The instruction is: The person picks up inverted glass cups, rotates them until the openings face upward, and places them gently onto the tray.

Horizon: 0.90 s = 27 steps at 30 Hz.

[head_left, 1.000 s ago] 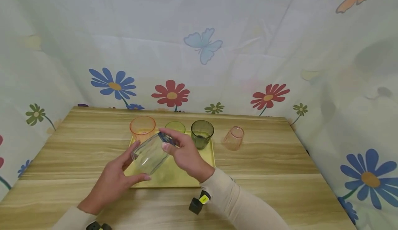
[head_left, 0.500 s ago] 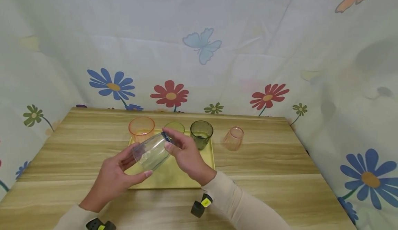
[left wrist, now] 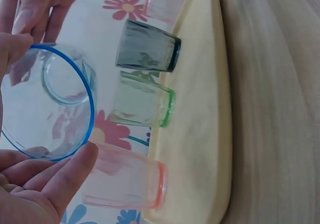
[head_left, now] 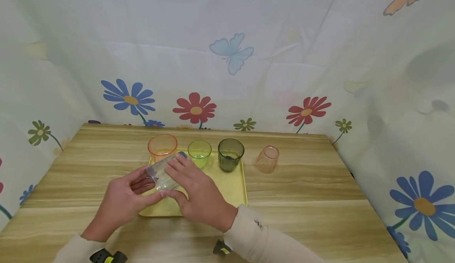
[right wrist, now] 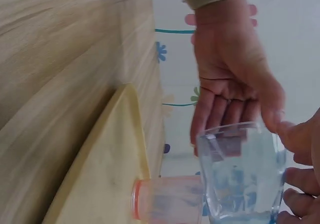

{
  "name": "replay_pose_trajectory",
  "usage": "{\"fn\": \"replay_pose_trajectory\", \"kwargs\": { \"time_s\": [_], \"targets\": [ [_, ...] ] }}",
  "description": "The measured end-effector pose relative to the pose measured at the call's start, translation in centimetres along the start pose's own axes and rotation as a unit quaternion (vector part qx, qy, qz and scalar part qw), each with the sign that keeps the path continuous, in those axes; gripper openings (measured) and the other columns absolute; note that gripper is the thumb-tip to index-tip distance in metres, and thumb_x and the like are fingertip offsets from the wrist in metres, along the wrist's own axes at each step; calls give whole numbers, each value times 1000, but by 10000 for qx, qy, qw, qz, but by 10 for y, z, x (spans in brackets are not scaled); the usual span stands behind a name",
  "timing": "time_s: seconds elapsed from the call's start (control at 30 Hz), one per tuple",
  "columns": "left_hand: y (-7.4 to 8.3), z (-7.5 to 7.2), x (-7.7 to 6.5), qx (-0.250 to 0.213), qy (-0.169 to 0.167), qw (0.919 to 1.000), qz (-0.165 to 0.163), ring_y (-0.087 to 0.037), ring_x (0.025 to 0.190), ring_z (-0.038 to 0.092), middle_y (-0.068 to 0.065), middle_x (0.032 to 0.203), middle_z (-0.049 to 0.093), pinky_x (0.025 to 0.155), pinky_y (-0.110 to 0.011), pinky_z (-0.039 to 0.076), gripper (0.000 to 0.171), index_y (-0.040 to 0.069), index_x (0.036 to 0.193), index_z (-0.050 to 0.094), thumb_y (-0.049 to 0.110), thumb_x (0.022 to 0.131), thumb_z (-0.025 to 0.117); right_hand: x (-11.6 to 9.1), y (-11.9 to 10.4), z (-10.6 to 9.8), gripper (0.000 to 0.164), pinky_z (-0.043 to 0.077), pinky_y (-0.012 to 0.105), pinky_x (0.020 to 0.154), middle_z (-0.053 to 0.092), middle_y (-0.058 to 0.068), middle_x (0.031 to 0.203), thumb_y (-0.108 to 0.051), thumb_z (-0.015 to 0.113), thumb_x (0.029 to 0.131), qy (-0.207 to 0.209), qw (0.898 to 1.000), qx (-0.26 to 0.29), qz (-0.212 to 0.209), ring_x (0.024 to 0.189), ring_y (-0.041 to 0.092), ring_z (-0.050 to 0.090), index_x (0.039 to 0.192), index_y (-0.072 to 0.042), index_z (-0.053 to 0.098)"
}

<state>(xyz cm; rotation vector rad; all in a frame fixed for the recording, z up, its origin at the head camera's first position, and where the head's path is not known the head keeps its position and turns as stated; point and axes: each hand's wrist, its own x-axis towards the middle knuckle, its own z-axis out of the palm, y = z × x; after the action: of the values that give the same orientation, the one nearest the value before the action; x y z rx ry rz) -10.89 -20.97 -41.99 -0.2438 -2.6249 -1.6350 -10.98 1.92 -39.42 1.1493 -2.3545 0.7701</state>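
Note:
A clear, bluish drinking glass (head_left: 161, 174) is held tilted above the yellow tray (head_left: 231, 184), its rim toward my left hand (head_left: 119, 200). That hand grips the rim end, thumb on the near side and fingers on the far side. My right hand (head_left: 204, 196) holds the side and base end, fingers laid over the glass and thumb close to the left thumb. In the left wrist view, the blue-edged rim faces the camera. Along the tray's back stand an orange glass (head_left: 162, 146), a green glass (head_left: 200, 154) and a dark grey-green glass (head_left: 231, 156).
To the right of the tray, a pink glass (head_left: 267, 159) stands on the wooden table (head_left: 313, 200), narrow end up. A flower-printed cloth (head_left: 270, 81) hangs behind the table and at both sides.
My right hand has shifted from the base end onto the side of the clear glass, its thumb now close to the left thumb. The glass has moved slightly left, uncovering the green glass.

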Motion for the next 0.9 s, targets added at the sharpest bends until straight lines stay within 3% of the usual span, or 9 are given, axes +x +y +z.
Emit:
{"fn": "replay_pose_trajectory", "kwargs": {
  "time_s": [0.2, 0.3, 0.5, 0.6, 0.7, 0.77, 0.83, 0.9],
  "targets": [
    [8, -3, 1, 93, -12, 9997, -233, -32, 110, 76, -30, 133, 68, 83, -28, 65, 92, -13, 151, 44, 33, 84, 89, 1, -1, 8, 57, 34, 45, 129, 56, 12, 156, -32, 76, 95, 152, 9977, -553, -348, 153, 27, 44, 145, -8, 62],
    [12, -4, 1, -184, -2, 9992, -365, -31, 114, 75, -28, 135, 67, 84, -26, 64, 90, -12, 151, 44, 30, 85, 88, 3, 0, 10, 56, 35, 46, 128, 56, 13, 156, -32, 76, 94, 323, 9964, -651, -436, 152, 28, 46, 144, -9, 63],
    [16, -7, -1, -782, -6, 9949, -644, -2, 112, 72, -26, 143, 63, 86, -15, 61, 86, -8, 154, 41, 28, 89, 85, 6, 1, 12, 56, 38, 46, 126, 59, 14, 153, -31, 78, 92, 685, 9931, -745, -585, 148, 29, 50, 141, -7, 65],
    [15, -9, -2, -1019, 77, 9932, -549, 7, 110, 69, -12, 140, 68, 85, -13, 60, 80, -6, 154, 43, 26, 92, 82, 8, 1, 14, 55, 39, 46, 125, 60, 16, 150, -28, 78, 92, 841, 9932, -609, -526, 147, 30, 52, 140, -5, 66],
    [14, -10, -3, -1661, 174, 9856, -268, 5, 111, 70, 6, 131, 73, 86, -15, 60, 72, -8, 153, 44, 15, 94, 79, 10, 1, 16, 55, 40, 46, 124, 61, 18, 149, -23, 79, 91, 982, 9949, -30, -218, 146, 31, 53, 140, -1, 65],
    [13, -9, -4, -2205, 214, 9752, -26, 3, 113, 71, 13, 128, 74, 88, -16, 60, 69, -11, 152, 43, 7, 94, 76, 11, 0, 16, 55, 42, 45, 123, 61, 19, 149, -18, 78, 91, 1064, 9928, 539, 96, 146, 32, 52, 140, 1, 64],
    [11, -8, -4, -2800, 231, 9595, 182, -1, 117, 71, 12, 129, 74, 92, -18, 60, 66, -13, 152, 42, -1, 95, 72, 12, -1, 16, 55, 44, 44, 121, 60, 19, 150, -14, 77, 92, 1115, 9832, 1339, 538, 147, 30, 51, 142, 1, 62],
    [9, -5, -4, -3229, 261, 9455, 342, -3, 120, 70, 9, 131, 74, 95, -19, 59, 63, -11, 153, 42, -4, 96, 69, 13, -3, 16, 55, 45, 42, 121, 58, 18, 151, -13, 75, 94, 1139, 9653, 2126, 1002, 147, 27, 50, 145, 1, 59]
  ]
}}
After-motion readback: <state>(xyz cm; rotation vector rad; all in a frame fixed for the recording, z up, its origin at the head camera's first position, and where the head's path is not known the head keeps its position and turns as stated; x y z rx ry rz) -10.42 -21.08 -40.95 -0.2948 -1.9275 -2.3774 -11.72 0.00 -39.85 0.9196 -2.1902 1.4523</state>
